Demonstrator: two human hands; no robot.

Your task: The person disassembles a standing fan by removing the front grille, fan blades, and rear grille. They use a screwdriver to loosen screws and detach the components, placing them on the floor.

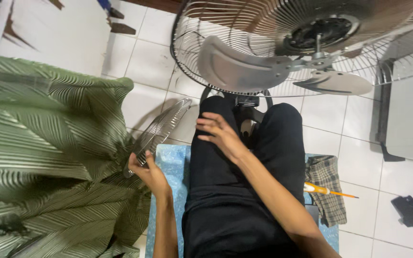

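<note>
The rear fan guard with exposed blades spans the upper centre and upper right of the frame, blocking passage there. The detached wire grille, gripped by the left hand, occupies the gap at centre left beside the green striped fabric, which closes off the left side. Open tiled floor lies at right, interrupted by a checked cloth, a screwdriver and a dark rag.

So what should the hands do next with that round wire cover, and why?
Probably lift the wire guard toward the fan. The left hand grips the guard's lower rim beside the green cloth, the fan's blades sit bare with no front cover, and the right hand rests free on the knee.
</note>
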